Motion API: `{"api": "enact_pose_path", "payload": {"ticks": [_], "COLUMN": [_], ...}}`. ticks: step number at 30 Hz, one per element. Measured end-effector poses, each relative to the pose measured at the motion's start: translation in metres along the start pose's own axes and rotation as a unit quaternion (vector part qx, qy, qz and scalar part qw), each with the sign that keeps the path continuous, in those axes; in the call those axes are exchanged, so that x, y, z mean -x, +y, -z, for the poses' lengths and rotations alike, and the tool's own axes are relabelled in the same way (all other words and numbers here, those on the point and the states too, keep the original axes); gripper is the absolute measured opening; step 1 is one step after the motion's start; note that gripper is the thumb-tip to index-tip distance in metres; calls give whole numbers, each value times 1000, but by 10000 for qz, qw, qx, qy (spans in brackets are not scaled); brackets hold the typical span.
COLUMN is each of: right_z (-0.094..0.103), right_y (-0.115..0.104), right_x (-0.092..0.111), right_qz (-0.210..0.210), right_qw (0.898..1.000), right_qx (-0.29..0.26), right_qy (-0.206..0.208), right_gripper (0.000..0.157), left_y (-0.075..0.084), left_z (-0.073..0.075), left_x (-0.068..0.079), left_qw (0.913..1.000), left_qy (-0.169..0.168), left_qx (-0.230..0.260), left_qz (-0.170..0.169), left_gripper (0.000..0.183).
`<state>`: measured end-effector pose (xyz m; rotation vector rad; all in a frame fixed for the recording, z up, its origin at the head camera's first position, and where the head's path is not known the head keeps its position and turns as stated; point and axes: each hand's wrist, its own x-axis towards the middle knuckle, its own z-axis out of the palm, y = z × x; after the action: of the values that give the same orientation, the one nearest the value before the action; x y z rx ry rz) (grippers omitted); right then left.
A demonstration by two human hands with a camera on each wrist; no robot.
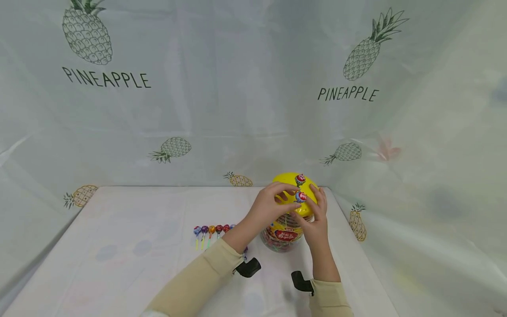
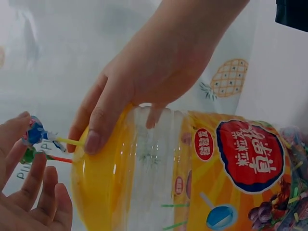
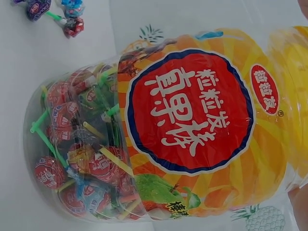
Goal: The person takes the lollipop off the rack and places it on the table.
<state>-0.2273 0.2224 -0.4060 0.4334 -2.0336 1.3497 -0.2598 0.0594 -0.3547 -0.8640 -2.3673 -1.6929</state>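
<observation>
A clear plastic jar (image 1: 283, 235) of wrapped lollipops, with an orange and red label, stands at the table's back right under a domed yellow lid (image 1: 286, 177). My left hand (image 1: 266, 206) pinches a blue-wrapped lollipop (image 2: 33, 131) between thumb and finger; its yellow stick meets the lid's top. Beside it, a second lollipop (image 1: 299, 179) with a green wrapper and a red stick also stands out from the lid. With thumb and fingers spread around the lid's side, my right hand (image 1: 315, 226) grips it. Many lollipops fill the lower part of the jar in the right wrist view.
Left of the jar, several lollipops (image 1: 211, 230) lie in a row on the white tablecloth (image 1: 150, 273), partly behind my left forearm. A pineapple-printed curtain (image 1: 237, 88) hangs behind the table and along its right side.
</observation>
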Motion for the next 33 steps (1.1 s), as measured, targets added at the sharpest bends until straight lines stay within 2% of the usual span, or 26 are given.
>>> {"api": "enact_pose_path", "payload": {"ticks": [10,22,33], "right_z": [-1,-2,2], "right_y": [-2,-2,-2], "right_x": [-1,0,1], "right_qz": [-300,-343,-126], "right_qw": [9993,9993,9999], "right_qx": [-192,-146,-109], "right_qy": [96,21,11], "right_gripper": [44,45,50], "left_y": [0,4,2], "left_z": [-2,0,18], "left_x": [-3,-2,10], "left_qw": [9999,9998,9968], "left_qy": [13,-22,298], "left_qx": [-115,137,715], "left_qz": [3,148,201], "left_gripper": [33,32,31]}}
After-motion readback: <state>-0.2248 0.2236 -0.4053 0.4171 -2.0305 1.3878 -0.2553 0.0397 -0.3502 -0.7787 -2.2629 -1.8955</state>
